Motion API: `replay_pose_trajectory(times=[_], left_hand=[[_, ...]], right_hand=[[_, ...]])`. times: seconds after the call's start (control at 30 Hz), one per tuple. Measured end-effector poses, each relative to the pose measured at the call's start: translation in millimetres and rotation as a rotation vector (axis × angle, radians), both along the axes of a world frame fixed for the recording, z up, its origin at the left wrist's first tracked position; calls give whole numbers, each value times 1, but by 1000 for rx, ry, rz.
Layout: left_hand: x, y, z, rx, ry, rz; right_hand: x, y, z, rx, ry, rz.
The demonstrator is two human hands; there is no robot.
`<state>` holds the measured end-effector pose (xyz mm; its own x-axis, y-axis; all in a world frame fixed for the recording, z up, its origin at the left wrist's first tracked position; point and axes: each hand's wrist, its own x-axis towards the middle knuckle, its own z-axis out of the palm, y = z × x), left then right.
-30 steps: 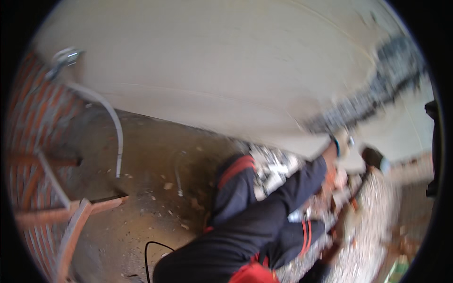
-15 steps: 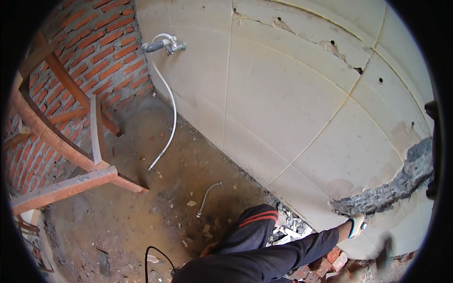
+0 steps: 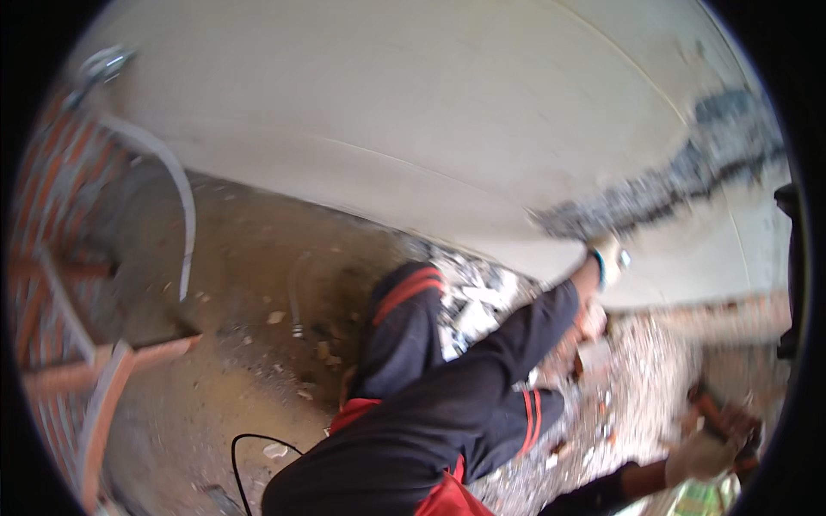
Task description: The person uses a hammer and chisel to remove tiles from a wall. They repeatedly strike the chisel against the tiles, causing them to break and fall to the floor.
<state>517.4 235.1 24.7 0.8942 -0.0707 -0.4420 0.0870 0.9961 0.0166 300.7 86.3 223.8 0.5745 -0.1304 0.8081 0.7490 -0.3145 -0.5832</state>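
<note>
My left hand [image 3: 607, 255], in a pale work glove, is closed at the tiled wall [image 3: 413, 129], just below a rough grey groove [image 3: 645, 193] broken into it. A small light round end shows beside the fist; the rest of what it grips is hidden. Low on the right, my right hand [image 3: 699, 457], also gloved, is closed beside a brown and dark object [image 3: 718, 417]. Motion blur hides that object's kind and whether the fingers hold it.
White rubble [image 3: 473, 297] and broken bricks [image 3: 589, 344] lie along the wall's foot. Timber framing [image 3: 112, 378] stands at left. A white hose [image 3: 176, 189] hangs from a tap [image 3: 103, 67]. A short hose [image 3: 295, 301] and a black cable [image 3: 245, 447] lie on the wet, muddy floor [image 3: 232, 353].
The view has swung right and down, shifting the wall and timber leftward. My left hand stays just below the groove. My right hand and forearm now show at lower right.
</note>
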Motion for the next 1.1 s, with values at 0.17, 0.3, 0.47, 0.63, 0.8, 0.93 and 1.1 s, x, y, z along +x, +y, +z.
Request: replay_pose_trajectory(times=[0.17,0.3,0.47,0.63,0.8,0.93,1.1], left_hand=[[-2,4,-6,42,1,-8],[5,-2,-34,-60,-312,-51],[-27,18,-138,295,185,-113],[-105,22,-202,516,52,-57],[-175,19,-243,617,358,-347],[-219,14,-276,696,497,-571],[-239,13,-297,681,534,-543]], right_hand=[[19,37,-83,-211,223,-28],[20,47,-141,-385,1015,44],[11,12,-142,-264,1029,-45],[9,7,-155,13,998,31],[-3,2,-213,-14,1382,-12],[-18,-5,-263,162,1610,143],[-27,-8,-275,-303,1629,96]])
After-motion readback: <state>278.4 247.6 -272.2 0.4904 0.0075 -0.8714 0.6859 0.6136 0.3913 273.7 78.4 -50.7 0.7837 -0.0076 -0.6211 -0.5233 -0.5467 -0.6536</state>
